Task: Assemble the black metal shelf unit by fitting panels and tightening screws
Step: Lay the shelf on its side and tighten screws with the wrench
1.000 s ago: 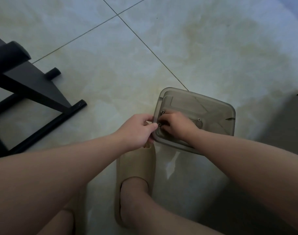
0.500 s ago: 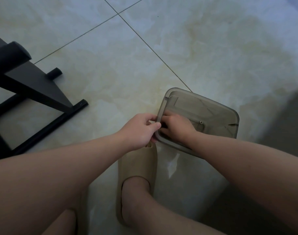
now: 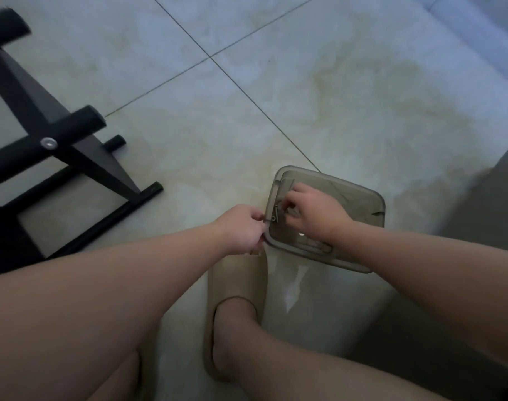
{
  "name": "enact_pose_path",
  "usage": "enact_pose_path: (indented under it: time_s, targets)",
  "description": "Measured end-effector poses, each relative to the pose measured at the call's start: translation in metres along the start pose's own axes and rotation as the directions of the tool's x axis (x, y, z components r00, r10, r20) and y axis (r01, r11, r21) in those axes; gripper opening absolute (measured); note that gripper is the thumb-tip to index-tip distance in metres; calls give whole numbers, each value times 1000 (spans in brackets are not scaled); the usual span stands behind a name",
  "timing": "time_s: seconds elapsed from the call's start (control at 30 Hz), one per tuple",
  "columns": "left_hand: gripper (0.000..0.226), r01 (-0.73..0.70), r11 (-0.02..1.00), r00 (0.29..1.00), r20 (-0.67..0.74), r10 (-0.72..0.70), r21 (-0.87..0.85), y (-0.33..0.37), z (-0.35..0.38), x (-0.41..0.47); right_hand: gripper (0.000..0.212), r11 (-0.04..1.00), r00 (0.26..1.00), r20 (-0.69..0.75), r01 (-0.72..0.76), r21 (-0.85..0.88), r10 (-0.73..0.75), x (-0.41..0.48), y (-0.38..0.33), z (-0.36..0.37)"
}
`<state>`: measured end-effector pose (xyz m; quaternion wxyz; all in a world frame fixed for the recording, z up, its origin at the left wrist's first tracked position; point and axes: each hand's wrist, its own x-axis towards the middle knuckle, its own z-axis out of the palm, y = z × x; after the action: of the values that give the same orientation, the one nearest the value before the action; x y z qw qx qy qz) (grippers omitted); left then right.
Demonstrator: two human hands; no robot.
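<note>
Pale marble-look tiled floor [image 3: 333, 96] takes up most of the shot, with grout lines crossing near the top. The black metal shelf frame [image 3: 44, 111] is over on the left, lying tilted on the floor with its tubes sticking out and one silver bolt [image 3: 49, 143] showing where a tube crosses the panel. Well apart from it, lower right of centre, there's a smoky see-through plastic tray [image 3: 359, 204] flat on the tile. A beige slipper [image 3: 235, 279] with a foot in it sits just below the tray's near corner. The left hand [image 3: 241, 227] is pinching the tray's left rim, fingers curled over the edge. The right hand [image 3: 316, 212] is inside the tray, knuckles up, thumb and fingertips pinched on the screws [image 3: 274, 211] lying against the left wall. They're tiny, so I can't count them.
</note>
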<state>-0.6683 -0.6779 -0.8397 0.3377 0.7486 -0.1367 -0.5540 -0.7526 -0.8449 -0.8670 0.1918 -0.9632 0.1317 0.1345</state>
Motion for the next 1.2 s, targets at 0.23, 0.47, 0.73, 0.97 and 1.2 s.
enact_pose_path:
  time_s: [0.23,0.47,0.73,0.97,1.2]
  targets:
    - [22,95,994,990,-106,-88,58,29,-76,-80,11,972,974,-209,132,196,-90,-14,-87,-98]
    - [43,-19,793,973,-192,-125,-610,42,-136,-184,11,912,897,-344,358,202,-276,-39,-212,-164]
    - [47,-87,585,990,-136,-40,-806,31,-174,-239,24,885,876,-255,449,125,-408,-41,-305,-169]
    - [38,-47,729,910,-330,-250,-683,1,-205,-224,23,928,914,-275,345,143,-297,1,-307,-147]
    - [24,233,826,796,-588,141,513,-33,-227,-209,60,968,984,87,168,-187,-154,52,-291,-127]
